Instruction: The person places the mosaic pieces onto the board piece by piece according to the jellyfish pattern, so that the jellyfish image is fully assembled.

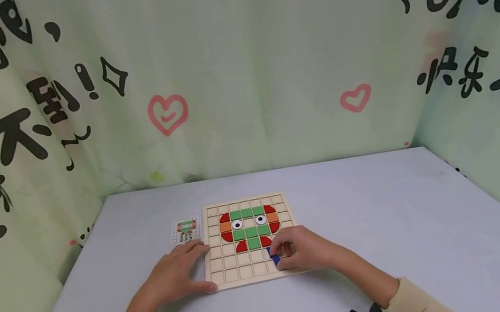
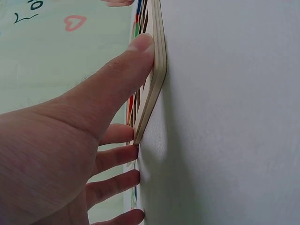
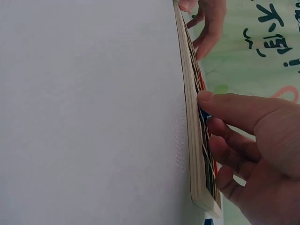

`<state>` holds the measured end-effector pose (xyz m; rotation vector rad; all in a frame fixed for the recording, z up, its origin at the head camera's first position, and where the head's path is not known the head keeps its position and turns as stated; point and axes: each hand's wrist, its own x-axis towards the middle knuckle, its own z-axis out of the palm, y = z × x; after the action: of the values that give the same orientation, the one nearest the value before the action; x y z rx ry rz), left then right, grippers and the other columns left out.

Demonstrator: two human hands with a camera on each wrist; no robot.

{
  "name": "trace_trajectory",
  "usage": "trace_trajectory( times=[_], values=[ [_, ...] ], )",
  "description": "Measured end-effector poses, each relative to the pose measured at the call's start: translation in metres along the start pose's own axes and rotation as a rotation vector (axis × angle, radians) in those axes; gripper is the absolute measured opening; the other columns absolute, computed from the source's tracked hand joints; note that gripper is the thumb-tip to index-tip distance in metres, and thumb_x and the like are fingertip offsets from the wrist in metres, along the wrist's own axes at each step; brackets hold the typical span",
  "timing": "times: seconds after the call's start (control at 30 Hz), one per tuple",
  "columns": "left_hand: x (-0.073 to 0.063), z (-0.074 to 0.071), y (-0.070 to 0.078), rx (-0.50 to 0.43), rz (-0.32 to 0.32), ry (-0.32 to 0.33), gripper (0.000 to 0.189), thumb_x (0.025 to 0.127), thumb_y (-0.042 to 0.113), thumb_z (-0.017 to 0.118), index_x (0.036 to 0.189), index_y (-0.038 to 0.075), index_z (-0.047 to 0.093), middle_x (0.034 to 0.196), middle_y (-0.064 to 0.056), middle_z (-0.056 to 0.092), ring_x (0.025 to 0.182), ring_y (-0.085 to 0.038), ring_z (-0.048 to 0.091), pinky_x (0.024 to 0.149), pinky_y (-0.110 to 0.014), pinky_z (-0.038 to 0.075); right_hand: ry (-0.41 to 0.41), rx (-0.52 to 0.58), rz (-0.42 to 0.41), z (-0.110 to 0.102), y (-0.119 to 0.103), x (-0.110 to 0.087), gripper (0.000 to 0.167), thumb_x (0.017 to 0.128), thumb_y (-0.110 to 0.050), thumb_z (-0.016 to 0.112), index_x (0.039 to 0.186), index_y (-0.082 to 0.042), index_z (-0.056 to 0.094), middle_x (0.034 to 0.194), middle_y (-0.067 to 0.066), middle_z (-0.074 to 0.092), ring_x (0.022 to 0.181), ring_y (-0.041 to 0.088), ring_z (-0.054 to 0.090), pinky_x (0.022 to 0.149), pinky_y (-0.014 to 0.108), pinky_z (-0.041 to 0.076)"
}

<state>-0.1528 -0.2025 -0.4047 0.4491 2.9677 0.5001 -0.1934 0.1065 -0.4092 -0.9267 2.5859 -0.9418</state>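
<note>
A wooden grid board (image 1: 231,275) lies on the table with green, red and orange tiles (image 1: 253,243) and two eye tiles (image 1: 260,220) set in its squares. My left hand (image 1: 175,274) rests at the board's left side, its thumb on the front left corner and the other fingers spread along the edge. Over the lower right squares, my right hand (image 1: 303,248) pinches a blue tile (image 1: 276,260) between thumb and fingertips. In the right wrist view, blue (image 3: 205,114) shows just below the thumb tip; the fingers hide part of the board.
A small picture card (image 1: 186,229) with a figure on a grid lies left of the board. The white table (image 1: 381,201) is bounded by pale green curtains (image 1: 257,69) with black writing and pink hearts. Something blue (image 3: 208,221) shows past the board's end in the right wrist view.
</note>
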Motion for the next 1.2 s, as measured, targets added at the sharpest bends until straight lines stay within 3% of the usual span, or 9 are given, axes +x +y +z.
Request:
trace_trajectory(
  times=[0.33,0.77,1.2],
  values=[
    [0.003,0.003,-0.003,0.005,0.003,0.003,0.085,0.065,0.058,0.081,0.135,0.019,0.054,0.145,-0.004,0.048,0.134,-0.030,0.045,0.101,-0.056,0.042,-0.038,0.003,0.026,0.000,-0.005,0.001,0.013,0.078,-0.016,0.079,0.089,-0.021,0.073,0.080,-0.007,0.060,0.075,0.011,0.054,0.062,0.021,0.048],
    [0.002,0.002,-0.002,0.003,0.006,0.000,0.085,0.065,0.059,0.081,0.135,0.018,0.054,0.145,-0.005,0.047,0.134,-0.032,0.044,0.101,-0.057,0.041,0.040,0.049,-0.030,-0.026,0.011,-0.011,0.019,0.082,-0.015,0.076,0.101,-0.012,0.072,0.095,0.000,0.069,0.077,0.008,0.056,0.068,0.020,0.049],
    [0.001,0.001,-0.002,-0.005,-0.001,-0.007,0.086,0.065,0.059,0.080,0.136,0.019,0.054,0.146,-0.005,0.047,0.134,-0.031,0.044,0.101,-0.056,0.041,0.114,-0.022,0.098,-0.049,0.034,-0.029,0.022,0.082,-0.001,0.069,0.102,-0.011,0.071,0.096,0.002,0.068,0.082,0.014,0.056,0.063,0.021,0.049]
  ],
)
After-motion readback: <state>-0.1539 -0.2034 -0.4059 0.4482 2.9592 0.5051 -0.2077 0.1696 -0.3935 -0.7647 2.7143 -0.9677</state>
